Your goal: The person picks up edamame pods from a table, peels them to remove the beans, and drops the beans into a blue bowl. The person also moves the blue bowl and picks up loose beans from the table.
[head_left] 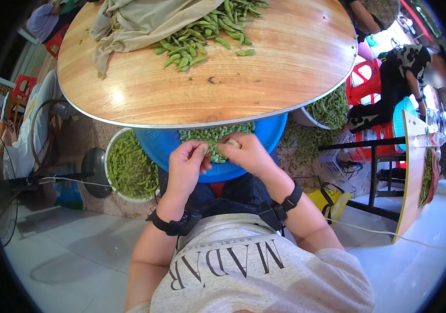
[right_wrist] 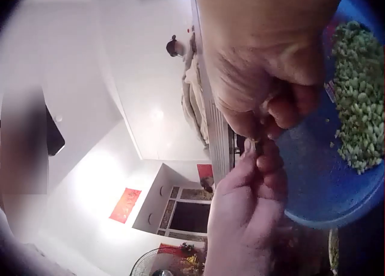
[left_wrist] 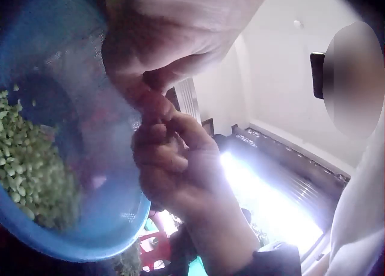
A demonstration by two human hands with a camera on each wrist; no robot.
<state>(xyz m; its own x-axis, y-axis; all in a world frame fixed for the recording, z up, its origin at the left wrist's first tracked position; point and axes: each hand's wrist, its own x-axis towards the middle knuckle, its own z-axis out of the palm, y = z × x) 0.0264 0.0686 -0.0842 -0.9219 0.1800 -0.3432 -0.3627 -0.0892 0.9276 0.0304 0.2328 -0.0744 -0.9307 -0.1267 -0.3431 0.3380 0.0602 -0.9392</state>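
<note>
My left hand (head_left: 185, 160) and right hand (head_left: 250, 155) meet fingertip to fingertip over a blue basin (head_left: 152, 148). In the right wrist view, their curled fingers and thumbs pinch a small green bean pod (right_wrist: 257, 146), mostly hidden by the fingers. Shelled green beans (right_wrist: 363, 101) cover part of the basin's bottom. The left wrist view shows my left hand (left_wrist: 174, 41) above and the right hand (left_wrist: 186, 173) below, joined at the fingertips, with the basin's beans (left_wrist: 30, 167) off to the left.
The round wooden table (head_left: 207, 99) overhangs the basin, bearing green pods (head_left: 189, 52) and a beige cloth (head_left: 139, 26). A white tub of pods (head_left: 131, 167) stands left; another tub (head_left: 327, 109) is right. A fan (head_left: 6, 182), red stools (head_left: 364, 81) and people surround the spot.
</note>
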